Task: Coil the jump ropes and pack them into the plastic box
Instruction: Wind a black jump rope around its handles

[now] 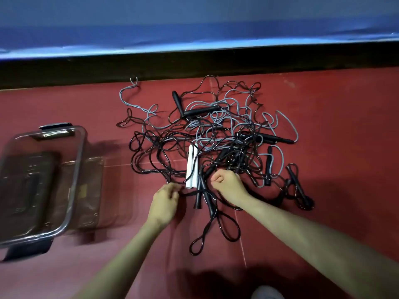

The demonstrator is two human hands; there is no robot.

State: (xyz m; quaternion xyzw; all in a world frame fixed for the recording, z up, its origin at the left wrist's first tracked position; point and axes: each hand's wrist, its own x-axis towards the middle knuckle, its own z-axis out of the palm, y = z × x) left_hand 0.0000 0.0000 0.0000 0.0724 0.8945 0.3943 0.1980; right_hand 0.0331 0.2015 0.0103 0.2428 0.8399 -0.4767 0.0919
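Both hands, left hand (165,200) and right hand (226,184), were closed on black cord in the tangled ropes (216,137); pulling risked tightening knots.

The tangled jump ropes (216,137) are spread over the floor (334,126) at frame centre. The plastic box (75,169) is placed at the left, well apart. Both hands are set at the pile's lower edge.

Setting: sports hall or gym floor. Evidence: red sports flooring (323,126) with faint painted lines; blue padded mat (194,24) along far edge; tangled jump ropes (216,134).
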